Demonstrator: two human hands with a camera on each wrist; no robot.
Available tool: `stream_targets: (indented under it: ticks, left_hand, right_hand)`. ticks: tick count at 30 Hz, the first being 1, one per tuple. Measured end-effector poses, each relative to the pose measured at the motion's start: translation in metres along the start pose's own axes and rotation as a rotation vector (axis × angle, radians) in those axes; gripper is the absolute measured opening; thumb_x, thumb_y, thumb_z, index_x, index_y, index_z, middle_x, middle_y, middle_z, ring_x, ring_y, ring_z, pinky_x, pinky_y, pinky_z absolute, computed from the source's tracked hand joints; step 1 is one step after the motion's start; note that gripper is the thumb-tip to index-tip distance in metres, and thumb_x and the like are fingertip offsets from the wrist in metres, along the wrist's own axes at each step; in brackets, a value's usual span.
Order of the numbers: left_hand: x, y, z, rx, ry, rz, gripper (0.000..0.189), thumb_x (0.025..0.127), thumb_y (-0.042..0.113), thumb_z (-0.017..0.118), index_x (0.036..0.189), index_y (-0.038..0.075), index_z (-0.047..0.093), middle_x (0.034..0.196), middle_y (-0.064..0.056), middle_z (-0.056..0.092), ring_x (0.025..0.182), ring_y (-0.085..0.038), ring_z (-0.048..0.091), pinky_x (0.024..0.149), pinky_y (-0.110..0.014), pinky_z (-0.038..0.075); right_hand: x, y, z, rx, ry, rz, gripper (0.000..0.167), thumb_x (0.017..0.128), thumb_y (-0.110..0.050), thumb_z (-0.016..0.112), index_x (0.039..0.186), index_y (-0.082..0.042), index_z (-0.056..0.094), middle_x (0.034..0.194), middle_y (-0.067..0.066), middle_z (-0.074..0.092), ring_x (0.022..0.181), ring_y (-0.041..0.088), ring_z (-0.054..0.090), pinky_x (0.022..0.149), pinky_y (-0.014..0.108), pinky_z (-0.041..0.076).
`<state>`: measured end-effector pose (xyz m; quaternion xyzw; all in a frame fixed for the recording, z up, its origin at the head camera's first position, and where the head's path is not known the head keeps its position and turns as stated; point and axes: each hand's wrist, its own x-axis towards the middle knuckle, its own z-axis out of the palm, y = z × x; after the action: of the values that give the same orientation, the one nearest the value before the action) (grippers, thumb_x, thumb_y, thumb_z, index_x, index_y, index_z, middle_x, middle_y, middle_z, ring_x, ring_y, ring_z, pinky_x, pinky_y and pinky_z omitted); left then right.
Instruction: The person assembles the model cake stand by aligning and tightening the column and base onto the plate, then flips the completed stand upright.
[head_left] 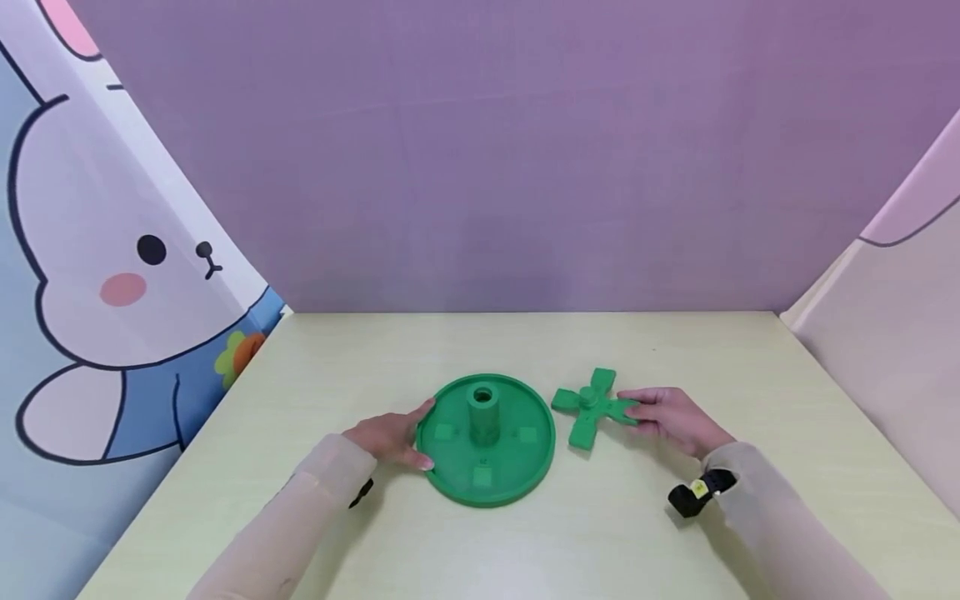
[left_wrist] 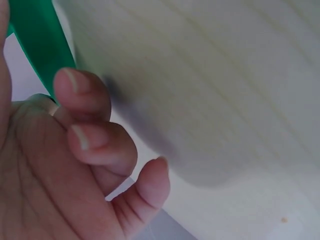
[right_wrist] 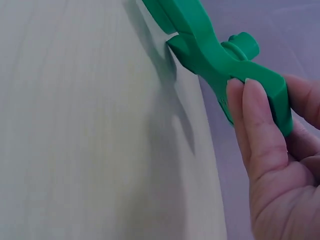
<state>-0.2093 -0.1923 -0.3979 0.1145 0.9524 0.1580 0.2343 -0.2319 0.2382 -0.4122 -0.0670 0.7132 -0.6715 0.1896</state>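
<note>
A round green base [head_left: 483, 492] with a raised rim and an upright hollow post [head_left: 483, 417] at its centre is in the middle of the head view. My left hand [head_left: 390, 437] grips its left rim, thumb at the near side; the left wrist view shows the other fingers [left_wrist: 102, 142] curled beside the green edge [left_wrist: 42, 40]. To the right, my right hand [head_left: 671, 417] pinches one arm of a green four-armed cross piece [head_left: 590, 404]. A round peg [right_wrist: 245, 46] sticks out from the cross's centre. Its shadow falls on the table beneath it.
The pale wooden table [head_left: 360, 358] runs back to a purple wall [head_left: 480, 167]. At the left stands a panel with a cartoon rabbit [head_left: 97, 250], and a light panel [head_left: 892, 333] closes the right side. Both wrists wear dark straps, the right one with a small black device [head_left: 686, 500].
</note>
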Motion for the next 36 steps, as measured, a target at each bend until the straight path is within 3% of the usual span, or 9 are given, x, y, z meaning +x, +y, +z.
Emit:
stream_targets:
  ticks: [4, 10, 13, 16, 20, 27, 31, 34, 36]
  left_hand:
    - [0.001, 0.0, -0.001, 0.004, 0.003, 0.007, 0.104, 0.077, 0.047, 0.077, 0.155, 0.016, 0.014, 0.144, -0.014, 0.044, 0.128, -0.035, 0.044, 0.098, -0.053, 0.039]
    - [0.002, -0.001, -0.002, -0.006, 0.004, 0.018, 0.105, 0.077, 0.048, 0.077, 0.155, 0.016, 0.014, 0.145, -0.014, 0.044, 0.128, -0.035, 0.044, 0.097, -0.053, 0.039]
    - [0.003, -0.002, -0.001, -0.005, 0.006, 0.029, 0.106, 0.077, 0.048, 0.077, 0.155, 0.015, 0.014, 0.144, -0.014, 0.044, 0.128, -0.035, 0.044, 0.097, -0.053, 0.04]
    - [0.004, -0.002, -0.001, -0.008, 0.006, 0.028, 0.106, 0.077, 0.048, 0.077, 0.155, 0.015, 0.014, 0.144, -0.015, 0.044, 0.128, -0.034, 0.045, 0.097, -0.052, 0.04]
    - [0.004, -0.001, -0.001, -0.013, 0.006, 0.026, 0.105, 0.077, 0.047, 0.077, 0.155, 0.015, 0.015, 0.144, -0.015, 0.044, 0.128, -0.034, 0.044, 0.098, -0.052, 0.039]
    - [0.001, 0.001, -0.002, -0.01, 0.008, 0.021, 0.104, 0.077, 0.047, 0.077, 0.155, 0.015, 0.016, 0.143, -0.015, 0.045, 0.128, -0.035, 0.045, 0.098, -0.053, 0.039]
    - [-0.001, 0.001, -0.003, -0.013, 0.008, 0.019, 0.104, 0.077, 0.046, 0.077, 0.155, 0.015, 0.016, 0.143, -0.015, 0.045, 0.128, -0.035, 0.045, 0.097, -0.053, 0.039]
    - [-0.002, 0.001, -0.004, -0.013, 0.009, 0.019, 0.103, 0.078, 0.046, 0.077, 0.155, 0.015, 0.016, 0.143, -0.015, 0.045, 0.127, -0.035, 0.045, 0.097, -0.053, 0.04]
    - [-0.003, 0.002, -0.004, -0.011, 0.008, 0.017, 0.103, 0.078, 0.046, 0.077, 0.155, 0.015, 0.016, 0.143, -0.015, 0.045, 0.127, -0.036, 0.045, 0.097, -0.054, 0.04]
  right_hand:
    - [0.0, -0.006, 0.003, 0.027, 0.039, -0.017, 0.045, 0.091, 0.004, 0.056, 0.131, 0.02, 0.04, 0.097, -0.001, 0.067, 0.083, 0.008, 0.067, 0.076, 0.025, 0.054]
    - [0.001, -0.008, 0.009, 0.156, 0.104, -0.026, 0.043, 0.092, 0.005, 0.055, 0.132, 0.017, 0.043, 0.101, -0.007, 0.064, 0.086, 0.007, 0.066, 0.08, 0.024, 0.053]
    - [0.002, -0.01, 0.014, 0.222, 0.134, -0.064, 0.036, 0.093, 0.004, 0.054, 0.129, 0.006, 0.055, 0.101, -0.007, 0.064, 0.089, 0.008, 0.066, 0.082, 0.024, 0.052]
    - [0.004, -0.015, 0.022, 0.278, 0.166, -0.123, 0.028, 0.093, 0.006, 0.053, 0.109, -0.011, 0.07, 0.1, -0.006, 0.065, 0.089, 0.007, 0.066, 0.082, 0.023, 0.052]
    - [0.006, -0.02, 0.033, 0.348, 0.212, -0.192, 0.039, 0.093, 0.01, 0.051, 0.089, -0.022, 0.073, 0.097, -0.005, 0.067, 0.087, 0.007, 0.067, 0.08, 0.021, 0.052]
    - [0.01, -0.025, 0.048, 0.385, 0.306, -0.25, 0.043, 0.091, 0.012, 0.052, 0.086, -0.025, 0.075, 0.095, -0.005, 0.067, 0.088, 0.005, 0.067, 0.081, 0.022, 0.052]
    - [0.014, -0.026, 0.055, 0.311, 0.382, -0.263, 0.033, 0.09, 0.01, 0.056, 0.098, -0.018, 0.073, 0.095, -0.006, 0.066, 0.088, 0.005, 0.067, 0.083, 0.023, 0.051]
    - [0.016, -0.028, 0.061, 0.237, 0.42, -0.274, 0.032, 0.09, 0.008, 0.058, 0.12, 0.001, 0.063, 0.092, -0.006, 0.066, 0.086, 0.004, 0.067, 0.082, 0.023, 0.051]
    - [0.018, -0.03, 0.065, 0.181, 0.437, -0.28, 0.037, 0.09, 0.006, 0.058, 0.126, 0.013, 0.053, 0.09, -0.007, 0.066, 0.084, 0.004, 0.067, 0.081, 0.023, 0.052]
